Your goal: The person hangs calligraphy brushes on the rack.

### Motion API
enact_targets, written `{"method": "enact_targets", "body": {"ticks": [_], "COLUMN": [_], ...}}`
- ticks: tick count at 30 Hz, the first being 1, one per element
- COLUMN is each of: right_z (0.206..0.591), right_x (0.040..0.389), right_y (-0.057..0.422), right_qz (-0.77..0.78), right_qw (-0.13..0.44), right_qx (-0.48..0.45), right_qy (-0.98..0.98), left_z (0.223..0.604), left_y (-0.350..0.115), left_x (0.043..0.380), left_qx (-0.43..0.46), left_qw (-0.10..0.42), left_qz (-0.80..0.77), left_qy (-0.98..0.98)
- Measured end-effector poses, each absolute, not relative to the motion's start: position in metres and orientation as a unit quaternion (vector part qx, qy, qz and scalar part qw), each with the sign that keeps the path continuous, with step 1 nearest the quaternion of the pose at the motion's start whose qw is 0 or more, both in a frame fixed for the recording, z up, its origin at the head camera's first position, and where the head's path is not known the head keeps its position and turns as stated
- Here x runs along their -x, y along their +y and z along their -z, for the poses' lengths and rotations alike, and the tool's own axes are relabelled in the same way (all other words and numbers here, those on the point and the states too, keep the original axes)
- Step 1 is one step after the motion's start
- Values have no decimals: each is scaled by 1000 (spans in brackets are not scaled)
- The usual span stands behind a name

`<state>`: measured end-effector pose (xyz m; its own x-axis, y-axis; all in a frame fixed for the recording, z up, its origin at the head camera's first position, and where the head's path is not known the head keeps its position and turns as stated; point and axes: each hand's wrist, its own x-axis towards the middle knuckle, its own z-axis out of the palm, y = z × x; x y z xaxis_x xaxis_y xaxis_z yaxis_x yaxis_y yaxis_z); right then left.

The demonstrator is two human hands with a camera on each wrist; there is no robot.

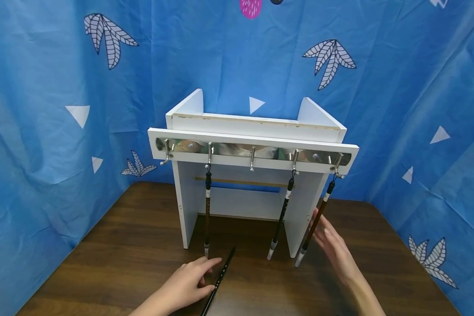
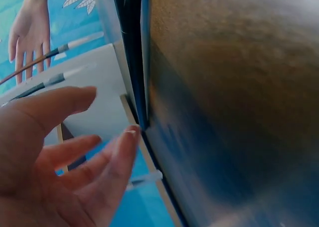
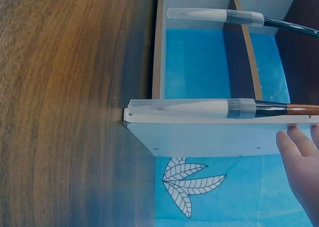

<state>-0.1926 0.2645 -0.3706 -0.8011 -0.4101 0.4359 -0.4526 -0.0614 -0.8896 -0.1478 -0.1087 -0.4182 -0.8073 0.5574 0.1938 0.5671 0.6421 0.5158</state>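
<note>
Across the desk (image 1: 114, 245) the loose brush (image 1: 223, 273) slants away, just right of the left hand's (image 1: 185, 281) parted, empty fingers, the empty right hand (image 1: 333, 248) farther.

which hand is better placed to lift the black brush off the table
Probably the left hand: it is close beside that black brush, while the right hand is farther off, near a hanging brown brush.

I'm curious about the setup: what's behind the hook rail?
A white shelf unit, with blue cloth beyond it. The hook rail hides a strip of the unit's front, unseen here.
</note>
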Motion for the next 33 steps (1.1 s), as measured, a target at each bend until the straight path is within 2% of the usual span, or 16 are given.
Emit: {"method": "enact_targets", "body": {"ticks": [7, 19, 33], "right_z": [373, 375, 375], "right_x": [194, 194, 195], "right_y": [266, 267, 268], "right_qz": [-657, -658, -652], "right_qw": [13, 12, 12], "right_qx": [-320, -324, -322], "right_qy": [-683, -680, -686], "left_z": [421, 422, 424], "left_y": [-104, -99, -89], "left_x": [151, 151, 155], "left_qx": [310, 291, 266], "left_qw": [-39, -79, -88], "left_qz": [271, 270, 215], "left_qy": [-911, -914, -936]}}
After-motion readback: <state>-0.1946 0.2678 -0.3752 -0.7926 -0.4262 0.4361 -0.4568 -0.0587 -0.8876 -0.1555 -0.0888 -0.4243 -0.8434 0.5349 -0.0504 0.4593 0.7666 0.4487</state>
